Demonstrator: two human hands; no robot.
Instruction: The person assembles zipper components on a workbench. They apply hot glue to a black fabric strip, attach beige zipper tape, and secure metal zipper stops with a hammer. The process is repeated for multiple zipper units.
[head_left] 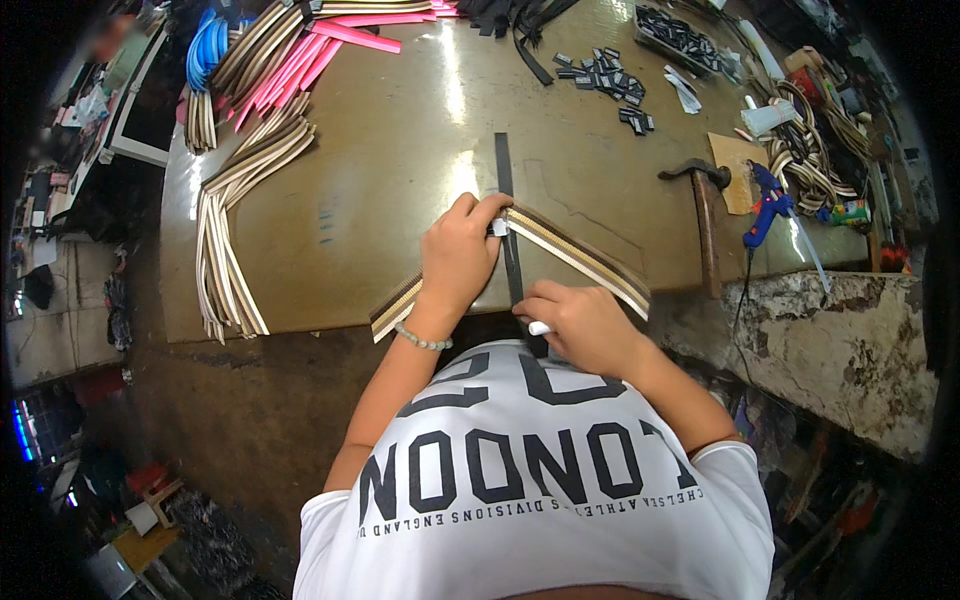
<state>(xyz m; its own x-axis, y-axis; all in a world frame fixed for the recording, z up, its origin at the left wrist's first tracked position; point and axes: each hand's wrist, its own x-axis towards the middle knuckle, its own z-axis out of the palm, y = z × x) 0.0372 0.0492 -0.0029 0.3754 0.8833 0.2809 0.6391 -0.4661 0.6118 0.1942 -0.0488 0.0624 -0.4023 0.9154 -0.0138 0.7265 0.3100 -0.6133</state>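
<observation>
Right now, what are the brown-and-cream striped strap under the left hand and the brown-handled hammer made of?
The brown-and-cream striped strap looks like matte woven fabric: fine texture, little shine; fibre unclear. The brown-handled hammer seems to have a metal head, dark and dull; its brown, worn handle is probably wood.

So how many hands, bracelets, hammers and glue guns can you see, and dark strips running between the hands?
Hands: 2, left hand and right hand
Dark strip between them: 1
Bead bracelet: 1
Hammer: 1
Blue glue gun: 1
Total: 6
</observation>
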